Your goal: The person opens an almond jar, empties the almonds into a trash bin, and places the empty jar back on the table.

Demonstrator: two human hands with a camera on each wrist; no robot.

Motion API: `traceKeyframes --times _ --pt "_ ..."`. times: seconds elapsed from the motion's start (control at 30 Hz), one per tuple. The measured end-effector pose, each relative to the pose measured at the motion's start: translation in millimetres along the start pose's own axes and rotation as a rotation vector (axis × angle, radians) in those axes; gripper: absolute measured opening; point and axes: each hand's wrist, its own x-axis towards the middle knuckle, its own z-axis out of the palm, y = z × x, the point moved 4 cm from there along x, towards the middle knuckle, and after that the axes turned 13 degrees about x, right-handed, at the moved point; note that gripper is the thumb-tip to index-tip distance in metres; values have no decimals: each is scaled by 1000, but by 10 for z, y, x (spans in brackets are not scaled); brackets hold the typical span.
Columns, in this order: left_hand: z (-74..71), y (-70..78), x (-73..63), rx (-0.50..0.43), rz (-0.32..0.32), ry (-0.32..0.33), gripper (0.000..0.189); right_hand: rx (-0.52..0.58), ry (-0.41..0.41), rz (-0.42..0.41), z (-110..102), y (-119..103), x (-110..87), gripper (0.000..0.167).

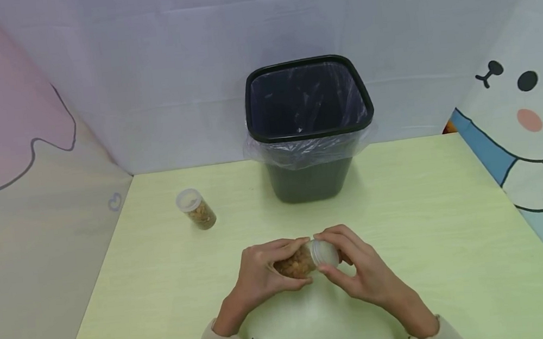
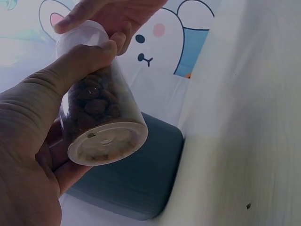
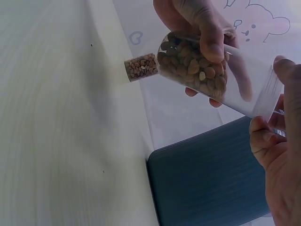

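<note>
Over the table's front half, a clear plastic jar is held tilted on its side, its base toward the left. Small brown nut-like pieces fill its lower part. My left hand grips the jar's body, thumb on one side and fingers on the other. At the other end, my right hand holds the whitish translucent lid between thumb and fingers. The left wrist view shows the jar's round base facing the camera.
A second clear jar with similar brown pieces and a whitish lid stands upright at the left. Behind the hands is a dark bin lined with a clear bag. Cartoon-printed cloth walls surround the pale green table.
</note>
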Motion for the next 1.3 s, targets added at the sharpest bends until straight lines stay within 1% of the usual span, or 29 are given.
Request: traceKeyframes --times 0.1,0.2,0.27,0.37,0.43,0.5,0.67,0.77,0.83,0.97,1.07,1.17,1.23,1.3 --pt "5 -4 -1 -43 -17 -26 70 -5 -11 8 -1 5 -16 48" --pt "25 21 -19 -51 -16 -26 71 -8 -15 66 -2 30 -46 46" --pt "44 52 -36 -19 -7 -7 72 -15 -15 110 0 57 -71 43" --pt "65 103 -56 85 -2 31 74 -51 -11 158 10 88 -105 42" --pt "76 133 -62 153 -7 48 76 -112 -5 176 18 99 -119 42" --pt "82 161 -62 200 -20 51 78 -209 2 183 22 102 -122 42" --pt "94 198 -40 263 -59 47 81 -449 17 194 34 113 -64 42" --pt "112 218 -21 289 -65 44 82 -524 32 196 37 111 -2 41" --pt "134 240 -17 313 -56 48 82 -559 49 194 39 106 33 41" --pt "172 279 -9 355 -36 76 85 -601 98 206 34 107 83 43" --pt "190 291 3 371 -46 92 86 -610 126 238 29 122 100 38" --pt "208 294 6 362 -73 85 85 -607 140 264 29 137 97 29" --pt "226 293 5 338 -91 68 83 -609 149 258 36 136 94 26" --pt "248 290 3 303 -107 45 78 -614 158 236 47 129 91 28"
